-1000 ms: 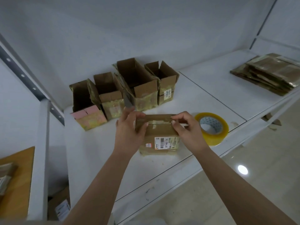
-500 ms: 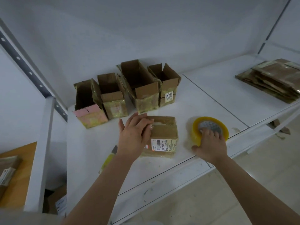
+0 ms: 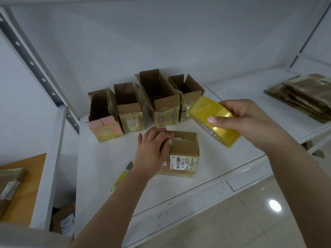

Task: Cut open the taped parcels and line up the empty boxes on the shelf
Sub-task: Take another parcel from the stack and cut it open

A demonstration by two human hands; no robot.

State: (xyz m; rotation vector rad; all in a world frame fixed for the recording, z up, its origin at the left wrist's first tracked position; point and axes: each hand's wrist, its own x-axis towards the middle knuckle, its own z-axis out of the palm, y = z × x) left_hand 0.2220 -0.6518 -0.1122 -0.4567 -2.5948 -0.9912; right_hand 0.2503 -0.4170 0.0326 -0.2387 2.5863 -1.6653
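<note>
A small taped cardboard parcel (image 3: 184, 154) with a barcode label lies on the white shelf (image 3: 100, 158). My left hand (image 3: 152, 149) rests on the parcel's left top edge, fingers laid over it. My right hand (image 3: 250, 120) grips a yellow roll of tape (image 3: 213, 120) in the air, above and right of the parcel. Behind the parcel several opened empty boxes (image 3: 159, 99) stand in a row near the wall. A yellow utility knife (image 3: 121, 176) lies on the shelf, partly hidden under my left forearm.
A stack of flattened cardboard (image 3: 304, 97) lies on the shelf at the far right. A grey upright post (image 3: 35, 68) stands at the left. Beyond it is a brown surface (image 3: 19, 187) with a parcel on it. The tiled floor (image 3: 250, 221) shows below.
My right hand has lifted the tape roll off the shelf and raised it above the parcel. My left hand has stayed on the parcel.
</note>
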